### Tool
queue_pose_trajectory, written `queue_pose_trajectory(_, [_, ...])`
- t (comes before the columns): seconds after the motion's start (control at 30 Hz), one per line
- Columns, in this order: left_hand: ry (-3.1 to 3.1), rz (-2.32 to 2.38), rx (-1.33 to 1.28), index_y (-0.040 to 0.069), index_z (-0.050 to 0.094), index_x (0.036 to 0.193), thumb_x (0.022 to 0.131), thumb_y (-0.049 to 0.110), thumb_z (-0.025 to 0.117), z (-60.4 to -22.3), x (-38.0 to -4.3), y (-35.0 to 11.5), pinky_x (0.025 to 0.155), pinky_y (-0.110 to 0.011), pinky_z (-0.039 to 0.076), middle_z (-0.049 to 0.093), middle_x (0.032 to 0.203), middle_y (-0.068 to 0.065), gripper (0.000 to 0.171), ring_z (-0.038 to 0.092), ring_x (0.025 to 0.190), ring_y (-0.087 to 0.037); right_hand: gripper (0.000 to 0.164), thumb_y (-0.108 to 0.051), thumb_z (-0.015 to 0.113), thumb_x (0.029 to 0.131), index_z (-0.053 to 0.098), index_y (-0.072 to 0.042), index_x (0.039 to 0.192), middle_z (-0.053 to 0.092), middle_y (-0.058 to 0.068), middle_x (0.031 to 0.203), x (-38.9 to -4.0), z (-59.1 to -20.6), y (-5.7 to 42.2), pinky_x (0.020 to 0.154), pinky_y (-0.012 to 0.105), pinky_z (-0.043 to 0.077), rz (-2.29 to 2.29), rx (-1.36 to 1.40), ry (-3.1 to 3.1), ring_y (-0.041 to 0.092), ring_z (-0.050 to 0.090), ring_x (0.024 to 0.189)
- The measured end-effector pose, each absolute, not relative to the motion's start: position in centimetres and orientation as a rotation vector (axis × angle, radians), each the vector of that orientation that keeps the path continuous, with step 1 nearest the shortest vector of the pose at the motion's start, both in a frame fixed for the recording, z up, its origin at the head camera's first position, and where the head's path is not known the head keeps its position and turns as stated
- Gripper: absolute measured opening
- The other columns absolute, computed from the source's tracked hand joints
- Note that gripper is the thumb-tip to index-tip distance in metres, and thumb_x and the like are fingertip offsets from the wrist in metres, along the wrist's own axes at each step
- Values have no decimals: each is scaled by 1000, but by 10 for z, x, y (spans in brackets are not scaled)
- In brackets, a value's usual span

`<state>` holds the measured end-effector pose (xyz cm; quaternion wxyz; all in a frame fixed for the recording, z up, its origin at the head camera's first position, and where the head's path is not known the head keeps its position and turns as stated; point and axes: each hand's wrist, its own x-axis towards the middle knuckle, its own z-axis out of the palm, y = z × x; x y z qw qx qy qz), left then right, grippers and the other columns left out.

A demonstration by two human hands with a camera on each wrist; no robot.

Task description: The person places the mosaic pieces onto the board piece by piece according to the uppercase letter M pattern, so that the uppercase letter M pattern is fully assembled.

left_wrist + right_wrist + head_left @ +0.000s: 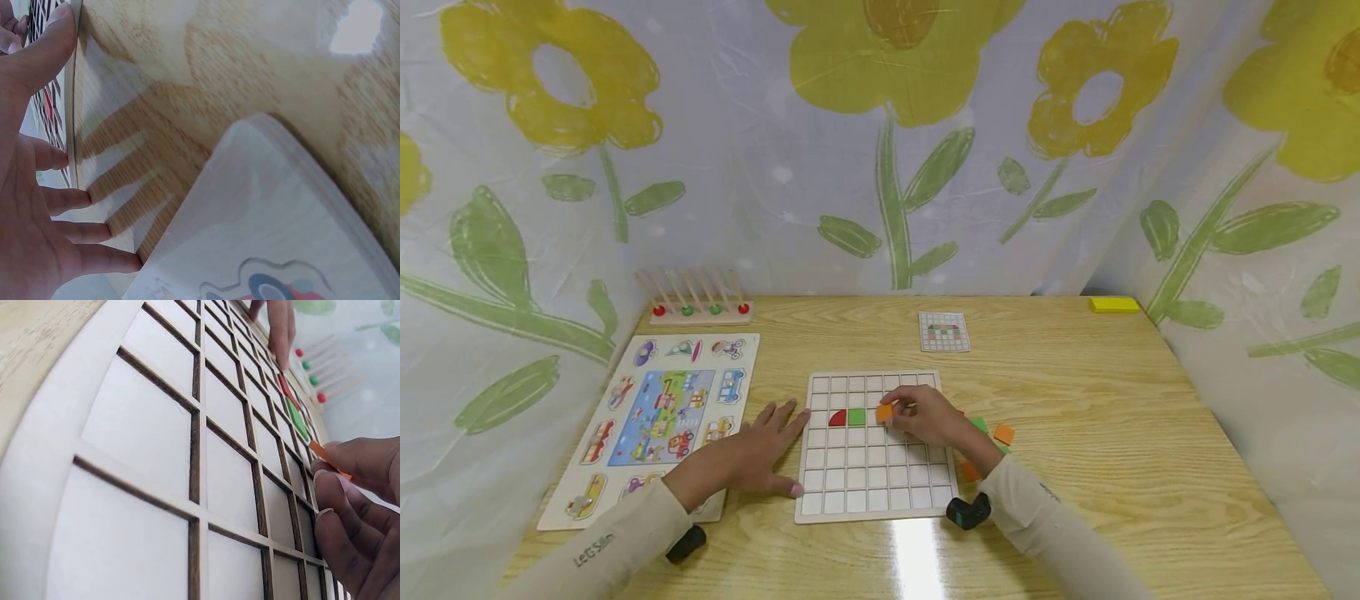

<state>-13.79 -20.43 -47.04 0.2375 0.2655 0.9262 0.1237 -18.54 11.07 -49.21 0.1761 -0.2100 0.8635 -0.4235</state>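
I watch the right hand point(925, 415) pinch an orange square point(883, 413) over a gridded board point(872, 518), with a green square point(857, 417) and red quarter-circle point(838, 418) left of that hand, the left hand point(758, 454) resting, fingers spread, at the board's edge.

1. Left sleeve point(625, 533): dark lettering point(593, 550) runs along the pale fabric of the forearm, slanting upward toward the cuff in the head view; it reads roughly "Let's Slim", with the middle and last letters blurred.
2. Right sleeve point(1056, 537): a small dark print point(1049, 492) stands along the upper edge of the forearm; it is too small to read.
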Motion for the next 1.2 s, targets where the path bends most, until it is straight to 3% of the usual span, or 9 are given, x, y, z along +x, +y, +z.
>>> queue_pose_trajectory(0.17, [2537, 343, 727, 5, 17, 161, 82, 65, 70, -469, -136, -204, 107, -76, 27, 10, 165, -27, 112, 12, 149, -56, 27, -7, 69, 94, 69, -7, 120, 65, 3, 95, -188, -494, 108, 69, 24, 48, -1186, -607, 2458, 13, 58, 82])
queue_pose_trajectory(0.33, [2538, 336, 718, 5, 18, 161, 82, 65, 70, -469, -137, -203, 108, -75, 26, 10, 165, -27, 113, 11, 149, -56, 26, -8, 71, 93, 70, -6, 119, 65, 3, 92, -189, -494, 105, 61, 23, 47, -1198, -596, 2441, 13, 57, 73])
queue_pose_trajectory(0.6, [2535, 325, 705, 6, 18, 161, 81, 67, 70, -468, -137, -202, 107, -77, 25, 10, 165, -27, 114, 12, 149, -56, 26, -10, 72, 92, 71, -8, 118, 66, 1, 89, -191, -495, 101, 61, 24, 47, -1196, -554, 2426, 10, 55, 62])
queue_pose_trajectory(1.2, [2529, 340, 702, 7, 17, 162, 81, 67, 70, -470, -138, -202, 108, -76, 24, 9, 166, -26, 113, 9, 150, -55, 24, -12, 76, 90, 74, -11, 115, 67, -3, 86, -191, -491, 96, 64, 24, 43, -1112, -573, 2482, 12, 54, 73])
